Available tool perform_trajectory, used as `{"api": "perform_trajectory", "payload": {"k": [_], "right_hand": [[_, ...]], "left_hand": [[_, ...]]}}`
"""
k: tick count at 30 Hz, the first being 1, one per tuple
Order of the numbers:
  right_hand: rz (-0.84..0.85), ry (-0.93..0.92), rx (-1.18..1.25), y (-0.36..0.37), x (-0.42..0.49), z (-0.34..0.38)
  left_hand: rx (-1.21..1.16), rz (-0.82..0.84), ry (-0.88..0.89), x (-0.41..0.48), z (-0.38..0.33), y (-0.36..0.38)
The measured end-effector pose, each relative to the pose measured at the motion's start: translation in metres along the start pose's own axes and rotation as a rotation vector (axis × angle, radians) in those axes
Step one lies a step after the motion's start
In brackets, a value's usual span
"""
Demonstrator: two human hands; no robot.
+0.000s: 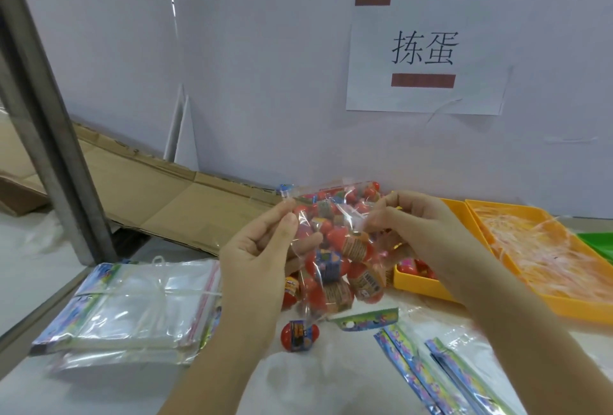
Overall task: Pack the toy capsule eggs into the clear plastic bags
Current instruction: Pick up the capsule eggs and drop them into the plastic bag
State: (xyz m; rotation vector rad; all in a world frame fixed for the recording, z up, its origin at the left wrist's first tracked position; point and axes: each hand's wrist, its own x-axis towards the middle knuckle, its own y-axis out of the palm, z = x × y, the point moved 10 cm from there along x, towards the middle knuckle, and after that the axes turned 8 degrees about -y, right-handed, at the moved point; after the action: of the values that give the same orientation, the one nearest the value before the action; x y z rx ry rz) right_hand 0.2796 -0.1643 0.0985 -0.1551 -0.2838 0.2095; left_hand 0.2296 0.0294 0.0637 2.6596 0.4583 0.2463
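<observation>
Open table (325, 381) near front, between bag stack (132, 308) left and loose bags (431, 374) right. Blocked ahead by loose egg (299, 331), yellow tray (416, 286); steel post (49, 116) far left.

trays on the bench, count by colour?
Yellow trays: 2
Green tray: 1, only a corner in view
Total: 3
</observation>
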Motion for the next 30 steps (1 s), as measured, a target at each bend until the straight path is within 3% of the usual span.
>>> {"api": "perform_trajectory", "payload": {"k": [2, 4, 7, 11, 16, 23, 30], "right_hand": [[-0.217, -0.182, -0.281, -0.019, -0.004, 0.02], [-0.352, -0.509, -0.546, -0.017, -0.02, 0.061], [-0.221, -0.799, -0.732, 0.018, -0.039, 0.089], [-0.043, -0.749, -0.834, 0.042, -0.037, 0.077], [0.02, -0.826, -0.902, 0.047, -0.037, 0.076], [-0.124, -1.004, -1.066, 0.047, -0.049, 0.089], [-0.201, -1.04, -1.041, 0.037, -0.047, 0.088]], "left_hand": [[0.077, 0.004, 0.07, -0.002, -0.005, 0.003], [0.169, 0.019, 0.127, -0.006, -0.007, 0.008], [0.256, 0.078, 0.171, -0.014, -0.006, 0.019], [0.385, 0.118, 0.268, -0.024, -0.012, 0.028], [0.503, 0.12, 0.307, -0.028, -0.015, 0.033], [0.668, 0.196, 0.5, -0.045, -0.03, 0.048], [0.668, 0.174, 0.45, -0.039, -0.029, 0.045]]}}
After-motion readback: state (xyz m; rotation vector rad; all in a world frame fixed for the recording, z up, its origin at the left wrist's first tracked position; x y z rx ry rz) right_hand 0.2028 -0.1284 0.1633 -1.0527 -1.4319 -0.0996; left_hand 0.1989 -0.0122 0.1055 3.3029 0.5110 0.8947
